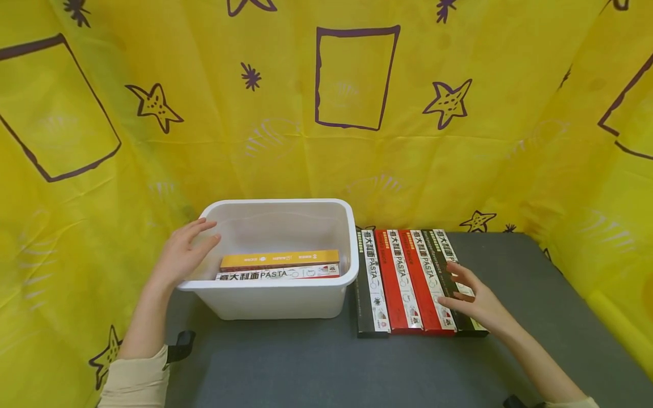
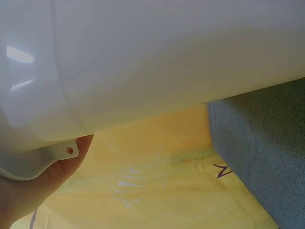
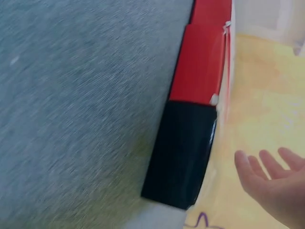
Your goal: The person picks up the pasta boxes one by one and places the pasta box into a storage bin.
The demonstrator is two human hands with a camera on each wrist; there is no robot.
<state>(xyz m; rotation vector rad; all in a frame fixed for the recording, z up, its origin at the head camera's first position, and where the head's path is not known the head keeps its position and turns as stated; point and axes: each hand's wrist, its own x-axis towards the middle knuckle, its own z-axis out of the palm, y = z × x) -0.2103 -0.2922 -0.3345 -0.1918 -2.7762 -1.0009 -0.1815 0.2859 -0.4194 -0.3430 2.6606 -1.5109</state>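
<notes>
My left hand (image 1: 179,256) is at the left rim of a white plastic bin (image 1: 280,303), its fingers extended over the edge. The left wrist view shows that hand (image 2: 50,183) beside a rim tab with a small hole. Inside the bin lie a yellow box (image 1: 280,259) and a white-faced pasta box (image 1: 278,273). Over the rightmost black pasta box (image 1: 440,249) hovers my right hand (image 1: 479,303), fingers spread and loosely bent, holding nothing. In the right wrist view the hand (image 3: 276,183) stands apart from that box's black end (image 3: 178,152).
Left of that box, two red pasta boxes (image 1: 393,283) (image 1: 423,283) and another black one (image 1: 365,294) lie side by side, right of the bin. All rest on a dark grey table (image 1: 306,362). A yellow patterned curtain (image 1: 285,164) encloses the back and sides.
</notes>
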